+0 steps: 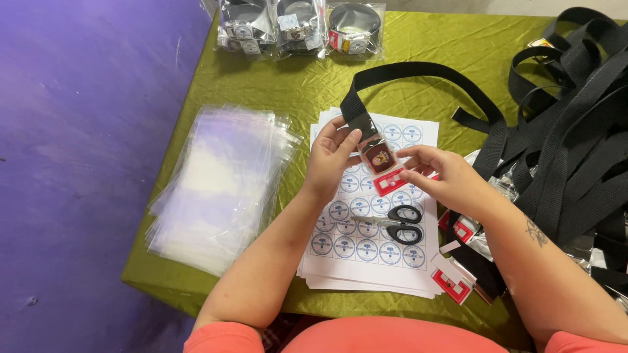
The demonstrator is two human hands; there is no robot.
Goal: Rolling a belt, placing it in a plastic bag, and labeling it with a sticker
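Left hand (330, 160) fingers pinched on the upper edge of a belt buckle (378, 157) with a round emblem; right hand (437, 175) fingertips clamped on the red tag (388, 181) at its lower end. Buckle raised just above a stack of round-sticker sheets (366, 245), black strap (418, 70) looping away behind. Black-handled scissors (399, 224) lying on the sheets. Clear plastic bags (219, 183) piled at left on the green tablecloth (288, 85); packed belts (297, 26) at far edge, loose black straps (575, 131) heaped at right

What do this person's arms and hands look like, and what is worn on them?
Both forearms are bare. Short coral-orange sleeves show at the bottom edge. The right forearm carries a small dark tattoo. No gloves, rings or watch are visible on the left hand or right hand.
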